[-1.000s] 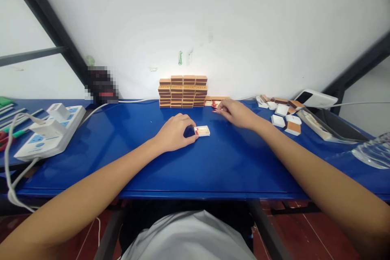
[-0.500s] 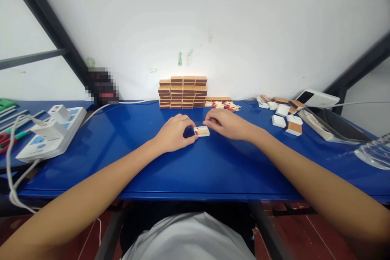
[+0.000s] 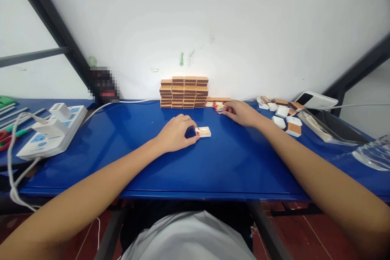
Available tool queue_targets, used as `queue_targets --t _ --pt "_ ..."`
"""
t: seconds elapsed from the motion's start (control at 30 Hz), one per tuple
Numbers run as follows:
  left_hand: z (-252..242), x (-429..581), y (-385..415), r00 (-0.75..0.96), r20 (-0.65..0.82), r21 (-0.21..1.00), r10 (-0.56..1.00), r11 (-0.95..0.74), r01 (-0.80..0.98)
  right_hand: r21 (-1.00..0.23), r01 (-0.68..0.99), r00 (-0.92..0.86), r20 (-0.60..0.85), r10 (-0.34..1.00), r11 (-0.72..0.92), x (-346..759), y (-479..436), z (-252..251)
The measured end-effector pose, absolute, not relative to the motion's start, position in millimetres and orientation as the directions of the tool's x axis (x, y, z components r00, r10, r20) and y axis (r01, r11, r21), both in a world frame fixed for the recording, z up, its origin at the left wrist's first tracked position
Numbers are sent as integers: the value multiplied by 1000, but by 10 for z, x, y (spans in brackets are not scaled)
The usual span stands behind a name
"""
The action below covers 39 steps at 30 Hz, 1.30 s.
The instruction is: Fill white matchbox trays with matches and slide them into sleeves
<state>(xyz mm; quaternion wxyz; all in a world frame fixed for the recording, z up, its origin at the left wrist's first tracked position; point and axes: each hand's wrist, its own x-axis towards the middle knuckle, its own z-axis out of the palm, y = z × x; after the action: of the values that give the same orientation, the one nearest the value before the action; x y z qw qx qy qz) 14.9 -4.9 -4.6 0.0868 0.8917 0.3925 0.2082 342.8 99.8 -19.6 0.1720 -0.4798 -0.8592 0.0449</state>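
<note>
mid-frame, the left hand (image 3: 178, 133) pinches a seemingly part-filled tray (image 3: 206, 136); loose matches (image 3: 218, 107) remain right of centre beside the right hand (image 3: 240, 112), its grip unclear.

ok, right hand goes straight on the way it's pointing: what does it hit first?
The loose matches, right in front of the right hand; it may be touching them, depth is unclear. Beyond them, probably the stacked matchboxes.

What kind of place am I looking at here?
Probably an indoor workspace, maybe a workbench: there's a blue table against a wall, a power strip on its left side, and stacked matchboxes at the back.
</note>
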Motion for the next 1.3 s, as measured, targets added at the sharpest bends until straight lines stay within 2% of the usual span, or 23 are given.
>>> queue_targets --t 0.6,0.8,1.03,1.17,1.3 --pt "-57 147 -42 604 306 317 736 -677 664 -238 785 -521 244 818 571 3466 1039 -229" --pt "-47 143 -49 606 297 316 738 -675 666 -250 814 -488 195 851 524 3516 1034 -194" --pt "-64 146 -39 607 309 318 732 -681 660 -242 774 -532 253 808 586 3481 1104 -284" --pt "-73 139 -31 606 309 322 733 -680 658 -276 781 -509 238 827 560 3389 1013 -219" --pt "-78 134 -24 600 328 317 730 -683 658 -333 717 -561 246 790 613 3131 697 -49"
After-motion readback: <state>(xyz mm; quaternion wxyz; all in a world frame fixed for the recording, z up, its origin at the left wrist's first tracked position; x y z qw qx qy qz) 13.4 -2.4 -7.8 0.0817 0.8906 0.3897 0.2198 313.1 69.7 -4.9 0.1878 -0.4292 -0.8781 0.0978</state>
